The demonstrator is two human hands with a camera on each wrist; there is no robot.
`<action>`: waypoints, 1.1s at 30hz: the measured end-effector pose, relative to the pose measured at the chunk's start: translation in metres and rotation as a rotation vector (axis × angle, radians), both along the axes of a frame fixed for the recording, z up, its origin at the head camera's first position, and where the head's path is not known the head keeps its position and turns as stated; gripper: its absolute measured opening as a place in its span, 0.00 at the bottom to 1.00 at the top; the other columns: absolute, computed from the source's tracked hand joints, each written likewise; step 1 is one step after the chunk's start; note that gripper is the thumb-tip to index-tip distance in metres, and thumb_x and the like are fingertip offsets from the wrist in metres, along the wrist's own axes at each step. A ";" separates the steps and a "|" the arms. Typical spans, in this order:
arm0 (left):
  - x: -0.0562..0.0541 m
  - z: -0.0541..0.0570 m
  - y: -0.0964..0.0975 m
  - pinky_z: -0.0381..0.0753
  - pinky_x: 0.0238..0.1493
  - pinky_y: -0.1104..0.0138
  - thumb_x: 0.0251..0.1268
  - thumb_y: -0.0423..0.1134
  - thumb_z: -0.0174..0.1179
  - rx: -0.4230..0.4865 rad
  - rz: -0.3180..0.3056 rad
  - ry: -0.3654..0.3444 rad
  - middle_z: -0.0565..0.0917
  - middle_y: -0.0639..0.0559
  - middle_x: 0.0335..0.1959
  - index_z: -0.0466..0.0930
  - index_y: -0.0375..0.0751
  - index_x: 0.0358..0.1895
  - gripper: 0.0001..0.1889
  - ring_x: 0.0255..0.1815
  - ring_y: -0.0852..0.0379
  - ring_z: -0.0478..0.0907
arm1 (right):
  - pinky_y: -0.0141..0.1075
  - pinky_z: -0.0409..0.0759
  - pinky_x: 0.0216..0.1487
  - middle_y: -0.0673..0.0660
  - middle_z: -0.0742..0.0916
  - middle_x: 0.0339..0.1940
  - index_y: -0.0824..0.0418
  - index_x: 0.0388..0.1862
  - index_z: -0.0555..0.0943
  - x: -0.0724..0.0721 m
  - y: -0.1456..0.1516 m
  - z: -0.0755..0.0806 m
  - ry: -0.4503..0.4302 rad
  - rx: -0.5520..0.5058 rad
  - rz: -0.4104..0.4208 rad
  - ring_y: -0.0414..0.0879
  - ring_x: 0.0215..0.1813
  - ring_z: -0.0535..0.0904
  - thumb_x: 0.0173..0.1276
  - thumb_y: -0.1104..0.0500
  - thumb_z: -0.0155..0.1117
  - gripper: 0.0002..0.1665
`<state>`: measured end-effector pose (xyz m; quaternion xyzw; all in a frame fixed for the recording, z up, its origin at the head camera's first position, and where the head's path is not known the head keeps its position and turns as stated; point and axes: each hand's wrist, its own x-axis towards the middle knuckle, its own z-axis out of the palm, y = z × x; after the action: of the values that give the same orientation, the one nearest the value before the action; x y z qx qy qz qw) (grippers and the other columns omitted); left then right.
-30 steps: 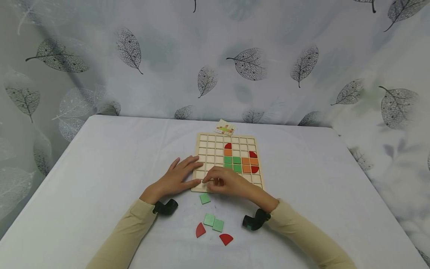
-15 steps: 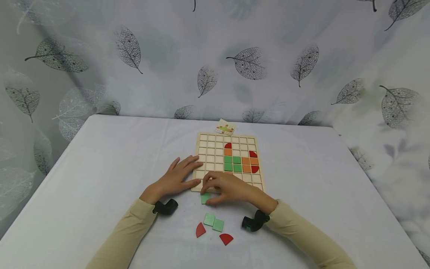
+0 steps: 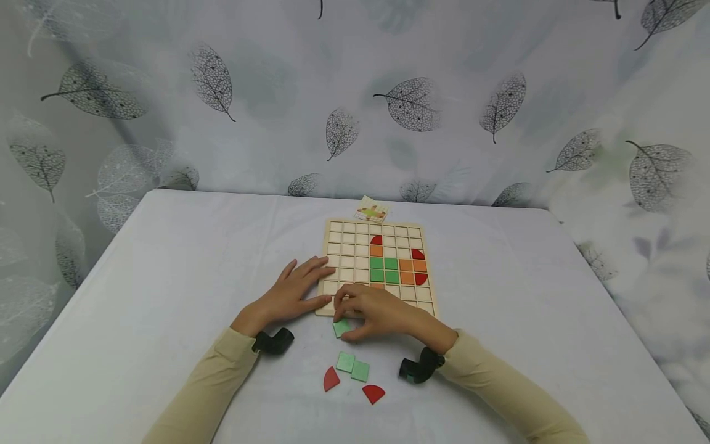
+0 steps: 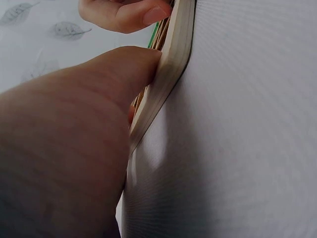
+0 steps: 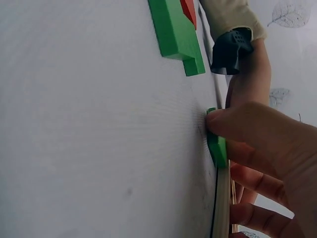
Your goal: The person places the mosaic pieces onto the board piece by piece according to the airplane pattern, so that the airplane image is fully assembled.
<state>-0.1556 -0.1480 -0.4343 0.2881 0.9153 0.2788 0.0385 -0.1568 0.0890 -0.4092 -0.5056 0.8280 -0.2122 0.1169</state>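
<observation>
My left hand [image 3: 294,290] lies with fingers spread on the left edge of a wooden grid board [image 3: 339,239]. In the left wrist view its thumb [image 4: 133,67] touches the board's side. My right hand [image 3: 377,311] is in front of the board's near edge, pinching a green square tile [image 3: 339,330] between thumb and fingers. The right wrist view shows that green tile [image 5: 218,148] close to the white cloth, by the board's edge. Green squares [image 3: 384,270], orange squares [image 3: 406,272] and red quarter-round tiles [image 3: 418,254] sit in the grid. The right hand hides part of the lower rows.
Two loose green tiles [image 3: 359,371] touch each other on the tablecloth [image 3: 222,246] nearer me. Beside them lie two red quarter-round tiles [image 3: 331,379]. A patterned card [image 3: 371,210] lies behind the board. Black wrist cameras [image 3: 423,364] sit at both cuffs.
My right hand has come down from the board's lower left onto the green tile and taken hold of it. The tile has turned and shifted slightly. My left hand stays put.
</observation>
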 end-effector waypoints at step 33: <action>-0.002 -0.004 -0.002 0.39 0.74 0.42 0.68 0.50 0.59 0.019 0.002 -0.014 0.59 0.45 0.76 0.66 0.45 0.71 0.30 0.78 0.43 0.50 | 0.31 0.74 0.38 0.45 0.83 0.42 0.54 0.47 0.84 -0.019 0.015 0.000 -0.088 -0.178 -0.180 0.43 0.38 0.74 0.63 0.54 0.70 0.13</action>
<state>-0.1578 -0.1495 -0.4379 0.2856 0.9126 0.2894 0.0418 -0.1763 0.1043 -0.4091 -0.4279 0.8421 -0.3163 0.0882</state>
